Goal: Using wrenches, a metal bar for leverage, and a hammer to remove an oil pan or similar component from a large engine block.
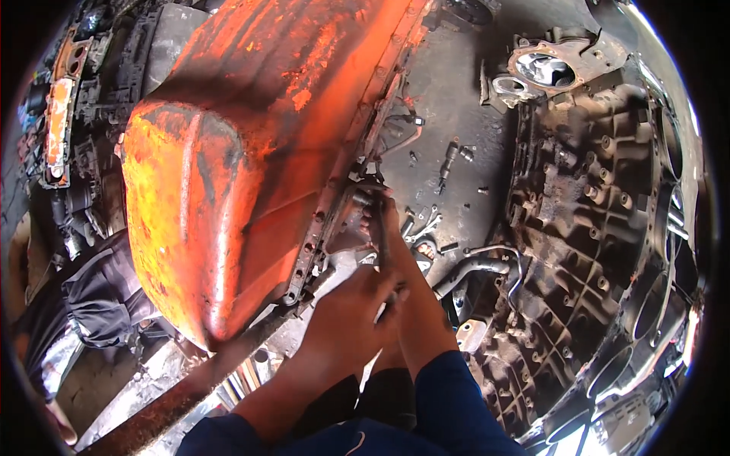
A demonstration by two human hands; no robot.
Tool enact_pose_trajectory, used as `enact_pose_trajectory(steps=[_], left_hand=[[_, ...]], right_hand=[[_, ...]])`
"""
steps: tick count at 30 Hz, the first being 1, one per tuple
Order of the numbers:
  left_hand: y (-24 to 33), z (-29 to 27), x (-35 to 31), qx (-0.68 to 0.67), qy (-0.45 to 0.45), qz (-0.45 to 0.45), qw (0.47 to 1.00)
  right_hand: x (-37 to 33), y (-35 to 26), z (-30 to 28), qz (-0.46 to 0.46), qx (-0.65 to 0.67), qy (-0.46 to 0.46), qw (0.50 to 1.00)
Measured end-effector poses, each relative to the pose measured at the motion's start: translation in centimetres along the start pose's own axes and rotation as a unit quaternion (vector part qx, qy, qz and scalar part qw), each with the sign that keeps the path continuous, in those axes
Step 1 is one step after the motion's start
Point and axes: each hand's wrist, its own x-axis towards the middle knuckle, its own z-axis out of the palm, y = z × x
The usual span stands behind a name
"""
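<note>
A large orange oil pan [266, 159], its paint worn and stained, lies with its bolted flange along the right side. My left hand [342, 308] is closed round the lower end of a dark, bar-shaped tool [383, 247]. Farther up, beside the flange, my right hand [389, 216] has its fingers curled at the tool's upper end. That end reaches the flange edge near a round metal fitting [363, 197]. Shadow and my own fingers hide the tool's head, so its exact kind is unclear.
A big dark engine block [578, 235] stands at the right, with a cast housing [559, 64] beyond it. Loose sockets and an extension [449, 163], plus wrenches [430, 222], lie on the grey floor. A rusty beam [175, 395] crosses the lower left, near a person's dark clothing [99, 296].
</note>
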Motion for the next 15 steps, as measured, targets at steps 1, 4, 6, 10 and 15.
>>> enact_pose_trajectory(steps=[1,4,6,10,15], left_hand=[[-0.2,-0.2,0.0,-0.019,0.027,-0.012,0.999],[-0.4,-1.2,-0.9,-0.037,0.057,-0.074,0.995],[-0.5,-1.2,-1.2,-0.050,0.094,-0.066,0.992],[-1.3,-1.5,-0.8,-0.023,0.148,-0.061,0.987],[-1.1,-2.6,3.0,0.010,0.198,-0.042,0.979]], right_hand=[[0.0,0.1,0.1,0.003,0.001,0.001,1.000],[0.5,0.7,0.2,-0.038,-0.041,0.026,0.998],[0.9,1.1,0.3,-0.046,-0.047,0.080,0.995],[0.3,1.3,0.5,-0.103,-0.068,0.089,0.988],[-0.4,1.1,3.2,-0.027,-0.055,0.042,0.997]])
